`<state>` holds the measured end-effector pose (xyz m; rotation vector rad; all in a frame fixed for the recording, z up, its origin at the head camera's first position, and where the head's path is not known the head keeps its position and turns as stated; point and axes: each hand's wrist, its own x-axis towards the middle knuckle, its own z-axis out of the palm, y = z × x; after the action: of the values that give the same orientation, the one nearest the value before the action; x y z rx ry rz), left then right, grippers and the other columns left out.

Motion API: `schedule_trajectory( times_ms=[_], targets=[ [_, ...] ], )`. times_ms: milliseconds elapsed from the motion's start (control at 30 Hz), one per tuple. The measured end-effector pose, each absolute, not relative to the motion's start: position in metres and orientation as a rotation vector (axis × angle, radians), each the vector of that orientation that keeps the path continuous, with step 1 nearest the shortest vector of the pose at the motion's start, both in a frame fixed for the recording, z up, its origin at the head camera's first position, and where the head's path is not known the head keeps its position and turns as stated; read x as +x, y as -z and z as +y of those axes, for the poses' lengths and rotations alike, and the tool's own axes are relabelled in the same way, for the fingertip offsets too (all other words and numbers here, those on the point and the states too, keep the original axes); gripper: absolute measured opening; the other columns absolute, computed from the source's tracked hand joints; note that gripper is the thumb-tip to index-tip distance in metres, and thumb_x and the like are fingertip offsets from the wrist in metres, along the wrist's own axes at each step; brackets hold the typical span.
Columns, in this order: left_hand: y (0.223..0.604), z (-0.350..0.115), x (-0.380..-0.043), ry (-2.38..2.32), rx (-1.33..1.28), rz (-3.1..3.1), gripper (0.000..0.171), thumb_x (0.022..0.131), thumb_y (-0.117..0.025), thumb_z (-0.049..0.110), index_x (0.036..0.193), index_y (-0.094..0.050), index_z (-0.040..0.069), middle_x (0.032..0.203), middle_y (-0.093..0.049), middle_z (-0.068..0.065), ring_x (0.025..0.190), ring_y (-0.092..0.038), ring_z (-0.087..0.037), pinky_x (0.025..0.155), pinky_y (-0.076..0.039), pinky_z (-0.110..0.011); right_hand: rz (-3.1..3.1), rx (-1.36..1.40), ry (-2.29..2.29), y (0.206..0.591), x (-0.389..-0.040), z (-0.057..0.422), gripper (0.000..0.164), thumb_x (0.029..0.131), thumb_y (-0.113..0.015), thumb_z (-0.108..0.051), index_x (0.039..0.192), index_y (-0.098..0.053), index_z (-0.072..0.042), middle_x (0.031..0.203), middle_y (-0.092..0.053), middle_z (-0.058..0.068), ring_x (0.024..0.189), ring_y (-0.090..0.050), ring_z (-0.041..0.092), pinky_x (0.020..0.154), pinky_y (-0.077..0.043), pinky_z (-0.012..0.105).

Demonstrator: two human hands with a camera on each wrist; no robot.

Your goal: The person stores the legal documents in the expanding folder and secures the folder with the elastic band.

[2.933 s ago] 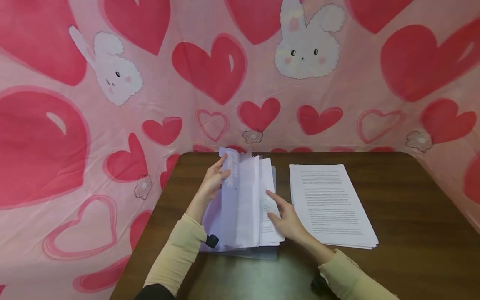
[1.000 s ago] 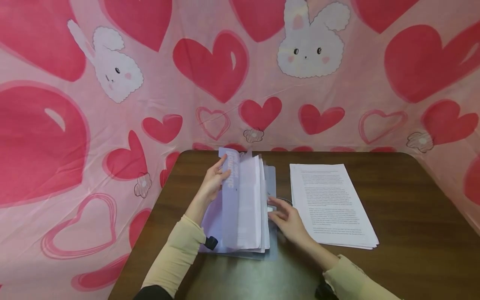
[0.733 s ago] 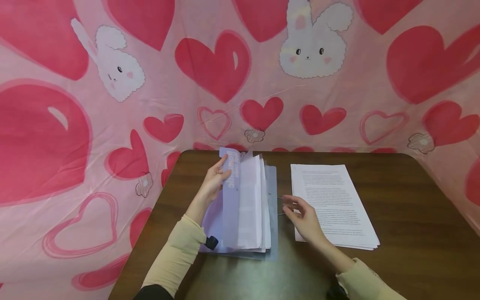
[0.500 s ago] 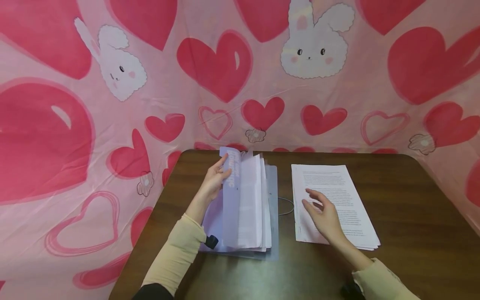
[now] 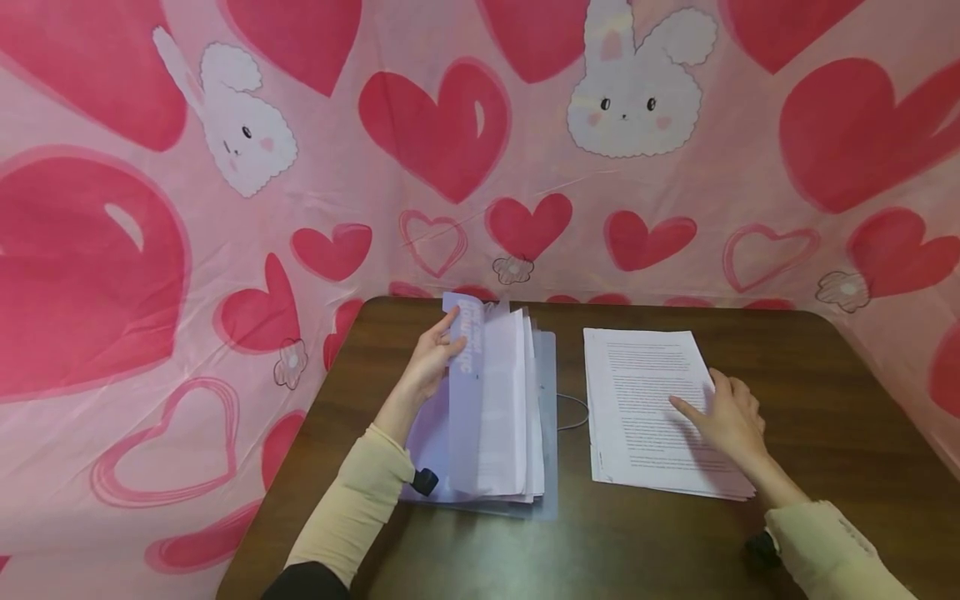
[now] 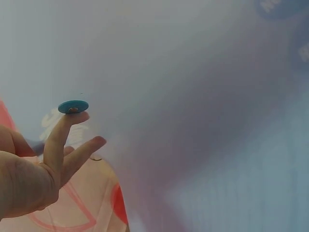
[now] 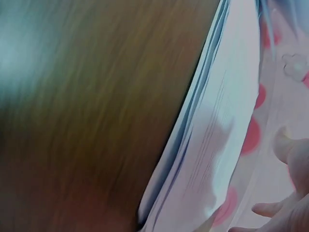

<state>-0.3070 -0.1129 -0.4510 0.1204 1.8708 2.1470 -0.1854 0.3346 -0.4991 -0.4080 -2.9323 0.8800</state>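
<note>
My left hand (image 5: 429,362) pinches the raised cover of a translucent purple folder (image 5: 466,425), thumb in front. Inside the folder stands a bundle of white sheets (image 5: 504,417), leaning with the cover. The left wrist view shows a round teal button (image 6: 73,106) on the cover by a fingertip. A thin grey elastic cord (image 5: 587,408) loops out past the folder's right edge. To the right lies a stack of printed paper (image 5: 645,392). Over its right edge hovers my right hand (image 5: 731,417), fingers loosely bent and holding nothing.
Everything rests on a dark brown wooden table (image 5: 847,417) with rounded far corners. Behind and to the left hangs a pink cloth (image 5: 360,192) with red hearts and white rabbits.
My right hand has left the folder's sheets and moved right, across to the paper stack's far edge. The printed sheet it touched now stands with the bundle. The left hand keeps its hold.
</note>
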Motion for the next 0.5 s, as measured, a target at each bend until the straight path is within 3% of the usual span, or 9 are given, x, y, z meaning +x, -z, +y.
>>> schedule_trajectory(
  times_ms=[133,233,300,500],
  targets=[
    [0.452,-0.112,-0.308,-2.133,0.122,1.893,0.072,0.112,-0.055,0.002,0.176,-0.028,0.024,0.071,-0.053,0.013,0.062,-0.056,-0.001,0.06,-0.054,-0.017,-2.989,-0.461,-0.829,0.501,-0.186,0.348,0.105,0.104,-0.072,-0.05,0.163,-0.018,0.019,0.159,-0.015,0.056,0.143,-0.019,0.077,0.106,-0.026,0.09],
    [0.453,-0.112,-0.309,-2.124,0.129,1.911,0.072,0.112,-0.055,0.003,0.176,-0.029,0.024,0.064,-0.036,0.013,0.055,-0.043,-0.001,0.056,-0.046,-0.016,-3.03,-0.504,-0.816,0.503,-0.186,0.355,0.108,0.102,-0.073,-0.051,0.161,-0.018,0.02,0.157,-0.016,0.057,0.141,-0.02,0.077,0.106,-0.025,0.088],
    [0.454,-0.112,-0.309,-2.129,0.123,1.907,0.072,0.112,-0.055,0.003,0.176,-0.029,0.024,0.063,-0.033,0.013,0.054,-0.04,-0.001,0.055,-0.045,-0.016,-3.055,-0.528,-0.808,0.503,-0.187,0.359,0.11,0.1,-0.075,-0.051,0.16,-0.019,0.02,0.154,-0.017,0.058,0.139,-0.02,0.077,0.107,-0.025,0.087],
    [0.455,-0.113,-0.309,-2.139,0.113,1.878,0.071,0.113,-0.054,0.003,0.176,-0.028,0.023,0.064,-0.04,0.013,0.056,-0.05,-0.001,0.06,-0.054,-0.017,-3.06,-0.523,-0.77,0.508,-0.189,0.366,0.115,0.094,-0.083,-0.05,0.158,-0.021,0.022,0.148,-0.023,0.059,0.133,-0.023,0.076,0.104,-0.025,0.085]
  ],
)
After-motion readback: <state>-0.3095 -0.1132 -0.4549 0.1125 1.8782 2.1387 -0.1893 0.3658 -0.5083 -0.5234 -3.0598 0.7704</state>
